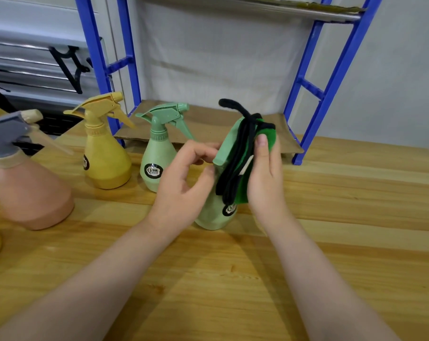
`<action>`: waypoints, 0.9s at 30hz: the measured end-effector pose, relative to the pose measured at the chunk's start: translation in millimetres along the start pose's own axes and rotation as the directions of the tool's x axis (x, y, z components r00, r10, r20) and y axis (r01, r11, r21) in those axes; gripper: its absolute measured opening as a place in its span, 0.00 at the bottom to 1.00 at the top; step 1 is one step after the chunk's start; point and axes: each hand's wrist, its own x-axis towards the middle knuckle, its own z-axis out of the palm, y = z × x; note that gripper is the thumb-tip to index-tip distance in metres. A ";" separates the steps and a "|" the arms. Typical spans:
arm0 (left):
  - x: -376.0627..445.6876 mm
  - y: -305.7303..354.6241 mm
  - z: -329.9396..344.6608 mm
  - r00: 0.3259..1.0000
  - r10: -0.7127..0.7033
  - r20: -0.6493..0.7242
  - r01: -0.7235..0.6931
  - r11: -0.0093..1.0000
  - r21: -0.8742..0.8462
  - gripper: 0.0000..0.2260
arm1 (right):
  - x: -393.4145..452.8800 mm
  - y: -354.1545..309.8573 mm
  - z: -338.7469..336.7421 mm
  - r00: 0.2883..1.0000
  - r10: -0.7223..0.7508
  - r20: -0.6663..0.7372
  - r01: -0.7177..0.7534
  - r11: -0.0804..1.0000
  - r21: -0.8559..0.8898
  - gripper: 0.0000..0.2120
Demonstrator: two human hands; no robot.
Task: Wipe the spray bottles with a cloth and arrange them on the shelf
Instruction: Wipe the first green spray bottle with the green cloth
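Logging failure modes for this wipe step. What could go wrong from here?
1. The right hand presses the green cloth with black edging on the near pale green plastic spray bottle, which the left hand only holds near its head; it might tip or slip.
2. The second pale green spray bottle stands just behind the left hand, so a knock seems possible.
3. Cardboard lining the blue metal shelf may slide under bottles.

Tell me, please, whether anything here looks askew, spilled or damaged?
Nothing spilled or broken. The only oddity is the cardboard sheet lining the blue shelf: it overhangs the frame's front edge. The standing spray bottles are upright.
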 end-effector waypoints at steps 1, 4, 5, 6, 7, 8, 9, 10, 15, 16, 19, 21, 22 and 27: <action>-0.6 -1.5 0.6 0.999 0.037 0.026 -0.038 0.999 0.019 0.10 | 1.8 -1.1 -0.5 1.000 0.025 -0.008 -0.025 0.999 0.027 0.10; -0.7 -5.7 0.8 0.992 0.110 0.069 -0.116 0.988 0.098 0.09 | 7.1 -2.1 -3.1 0.997 0.076 -0.025 -0.075 0.996 0.050 0.10; -0.3 -6.2 -0.1 0.990 0.125 0.069 -0.132 0.984 0.118 0.09 | 8.1 -2.4 -4.2 0.995 0.092 -0.035 -0.090 0.995 0.047 0.09; -0.4 -6.9 -1.1 0.986 0.147 0.073 -0.155 0.979 0.132 0.09 | 9.5 -1.4 -5.3 0.994 0.098 -0.044 -0.096 0.995 0.038 0.07; -0.6 -7.8 -2.4 0.980 0.179 0.081 -0.190 0.969 0.157 0.10 | 10.1 -1.1 -5.8 0.994 0.094 -0.048 -0.094 0.995 0.018 0.06; -0.7 -8.6 -2.8 0.973 0.212 0.088 -0.226 0.954 0.198 0.11 | 11.4 1.1 -6.7 0.994 0.092 -0.056 -0.092 0.996 0.008 0.06; -0.8 -9.1 -2.8 0.966 0.240 0.092 -0.255 0.936 0.242 0.12 | 11.9 1.2 -7.2 0.993 0.103 -0.063 -0.102 0.995 0.017 0.06; -0.6 -9.3 -2.1 0.963 0.256 0.084 -0.269 0.925 0.269 0.12 | 13.4 3.4 -8.5 0.989 0.122 -0.079 -0.120 0.992 0.032 0.07; 4.3 -4.0 -2.3 0.991 0.090 -0.094 -0.075 0.986 0.148 0.12 | 18.1 -5.3 -15.1 0.954 0.264 -0.143 -0.259 0.964 0.056 0.27; 5.7 -3.3 -4.0 0.995 -0.005 -0.102 0.012 0.998 0.066 0.13 | 19.1 -7.3 -16.9 0.950 0.276 -0.146 -0.269 0.961 0.064 0.29; 8.1 -4.3 -6.7 0.975 -0.220 -0.034 0.215 0.970 -0.113 0.13 | 18.9 -15.6 -18.4 0.957 0.256 -0.135 -0.249 0.966 0.072 0.31; 8.6 -6.4 -6.1 0.974 -0.224 -0.028 0.221 0.972 -0.077 0.11 | 17.7 -19.7 -19.9 0.966 0.208 -0.156 -0.200 0.978 0.067 0.27; 8.8 -6.6 -5.9 0.976 -0.216 -0.036 0.214 0.975 -0.053 0.09 | 18.0 -20.5 -21.1 0.969 0.178 -0.173 -0.166 0.983 0.081 0.22; 9.5 -9.8 -6.8 0.985 -0.137 -0.101 0.147 0.984 0.098 0.05 | 17.1 -32.4 -23.9 0.969 0.088 -0.232 -0.053 0.987 0.152 0.20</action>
